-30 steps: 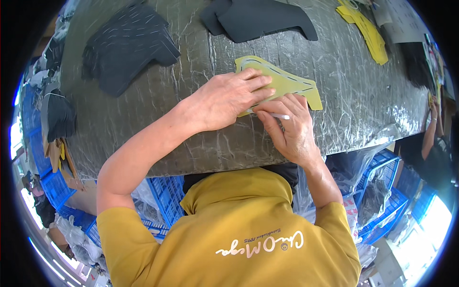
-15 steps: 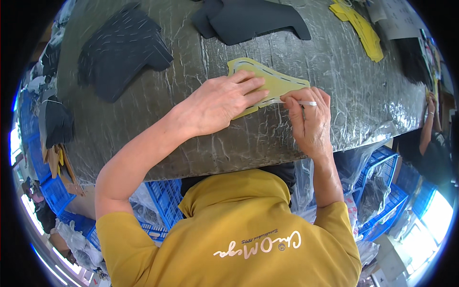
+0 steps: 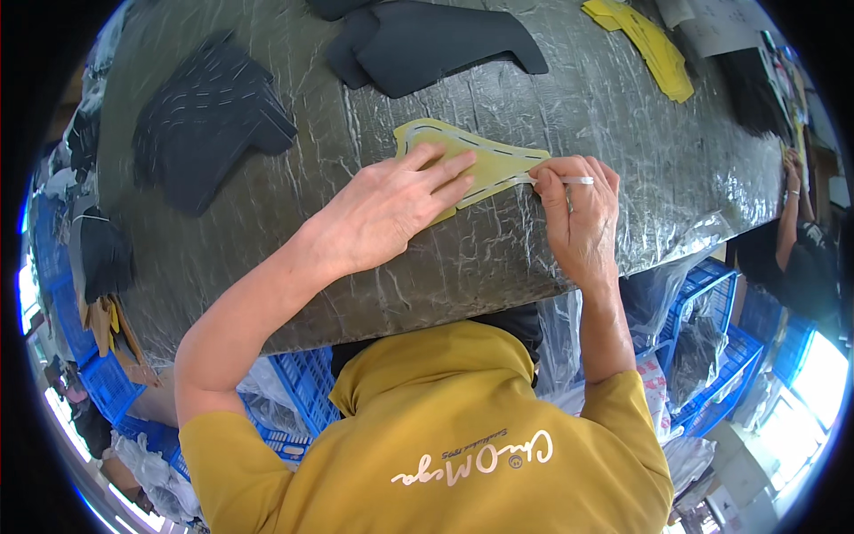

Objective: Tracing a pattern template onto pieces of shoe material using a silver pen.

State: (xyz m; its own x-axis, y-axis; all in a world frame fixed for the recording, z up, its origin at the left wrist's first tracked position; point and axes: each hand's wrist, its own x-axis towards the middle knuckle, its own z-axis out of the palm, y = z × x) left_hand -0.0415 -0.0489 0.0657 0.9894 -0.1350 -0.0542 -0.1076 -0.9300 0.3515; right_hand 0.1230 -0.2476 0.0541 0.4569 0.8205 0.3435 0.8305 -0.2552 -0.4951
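A pale yellow, translucent template [image 3: 498, 160] with dashed slots along its edges lies on the table, and dark colour shows through the slots. My left hand [image 3: 378, 209] presses down on its left part, fingers spread and flat. At the template's narrow right end, my right hand [image 3: 583, 214] is closed around a thin white pen [image 3: 576, 181]. The pen's tip is hidden by the fingers, next to the template's lower right edge. What lies beneath the template I cannot make out.
Dark cut pieces with white dashes [image 3: 213, 116] lie at the left. Plain dark pieces [image 3: 436, 44] lie at the far middle, bright yellow templates [image 3: 645, 53] at the far right. Blue crates [image 3: 712, 356] stand below the table's near edge. Another person's arm [image 3: 789, 222] shows at the right.
The view has shifted a little, so the pieces on the table appear farther left. My right hand with the pen sits nearer the template's right tip. My left hand still presses the template.
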